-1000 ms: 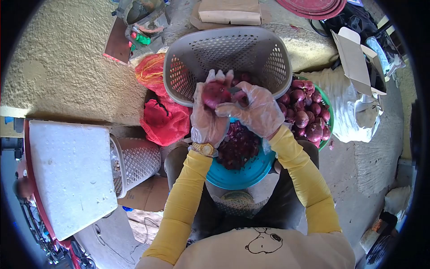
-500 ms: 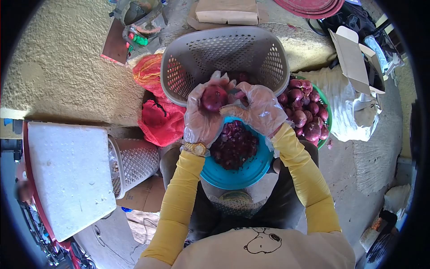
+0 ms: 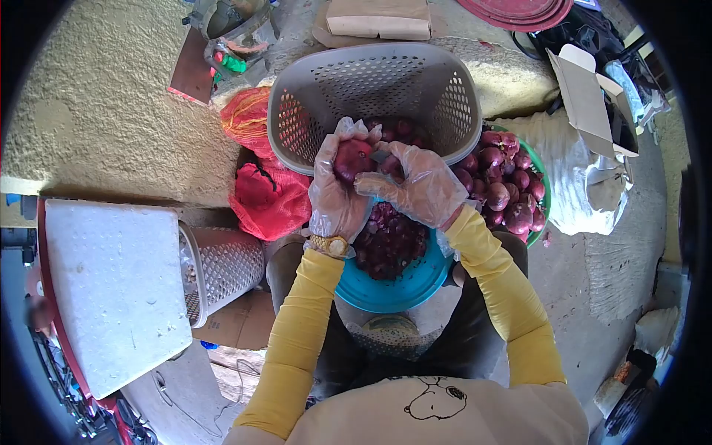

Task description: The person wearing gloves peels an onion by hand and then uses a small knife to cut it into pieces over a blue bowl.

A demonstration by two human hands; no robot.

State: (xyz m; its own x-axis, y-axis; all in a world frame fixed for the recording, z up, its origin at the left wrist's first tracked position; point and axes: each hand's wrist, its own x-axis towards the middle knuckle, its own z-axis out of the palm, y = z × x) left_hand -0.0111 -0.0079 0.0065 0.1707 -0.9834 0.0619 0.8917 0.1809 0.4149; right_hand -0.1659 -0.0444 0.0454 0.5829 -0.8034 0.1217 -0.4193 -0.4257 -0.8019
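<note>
Clear plastic gloves cover both hands. My left hand (image 3: pixel 337 182) is wrapped round a red onion (image 3: pixel 353 160), held over the near rim of the grey perforated basket (image 3: pixel 289 119). Beside it, my right hand (image 3: pixel 423 182) has its fingers closed round something small and dark at the onion's right side, perhaps a blade, too small to make out. Below the hands sits a turquoise basin (image 3: pixel 386 297) with dark red onion peelings (image 3: pixel 389 245). More red onions (image 3: pixel 404 127) lie inside the grey basket.
A green basket (image 3: pixel 547 185) heaped with red onions stands at the right. To the left are a red mesh bag (image 3: pixel 278 200), a light perforated basket (image 3: pixel 230 267) and a white foam board (image 3: pixel 115 297). An open cardboard box (image 3: pixel 582 104) is at upper right.
My right hand has come left and closer to the onion. More onions now show in the grey basket behind the hands. My left hand still holds the onion, shifted very slightly.
</note>
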